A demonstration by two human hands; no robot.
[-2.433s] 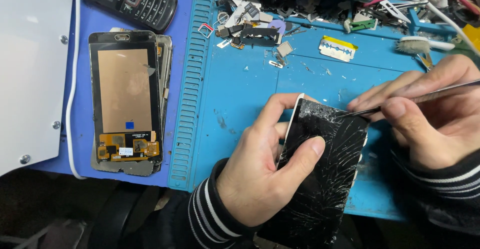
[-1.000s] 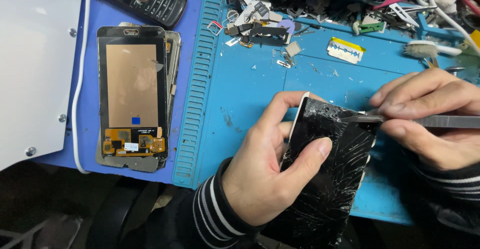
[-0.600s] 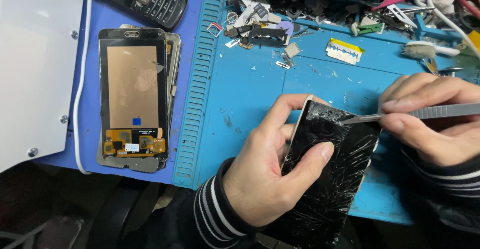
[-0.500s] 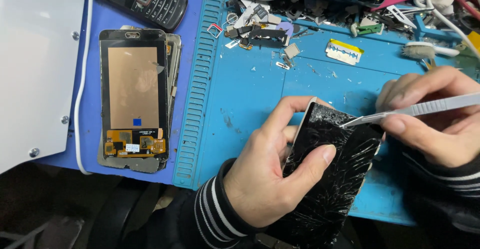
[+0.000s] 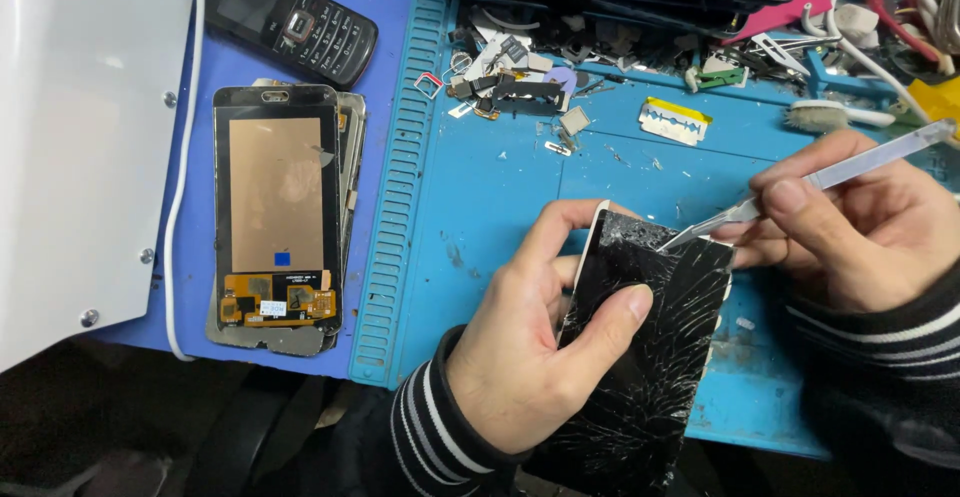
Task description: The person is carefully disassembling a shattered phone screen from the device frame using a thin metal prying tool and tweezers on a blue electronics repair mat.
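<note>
My left hand point(image 5: 535, 342) grips a phone with a badly cracked black screen point(image 5: 650, 347), thumb pressed on the glass and fingers curled around its top left edge. It is held tilted over the front edge of the blue work mat point(image 5: 500, 197). In my right hand point(image 5: 855, 222) is a pair of metal tweezers point(image 5: 830, 172), pinched between thumb and fingers. Their tip touches the cracked glass near the phone's top right corner.
A detached display panel with a copper back and orange flex point(image 5: 277, 217) lies on other panels at left. Behind it lies a black keypad phone point(image 5: 292, 19). Small parts point(image 5: 520, 82), a razor blade point(image 5: 675, 122), a brush point(image 5: 830, 114) and a white panel point(image 5: 80, 127) surround the mat.
The tweezers have tilted up more steeply and their tip has shifted along the phone's top edge. My left hand keeps the same grip on the phone. The view has shifted slightly.
</note>
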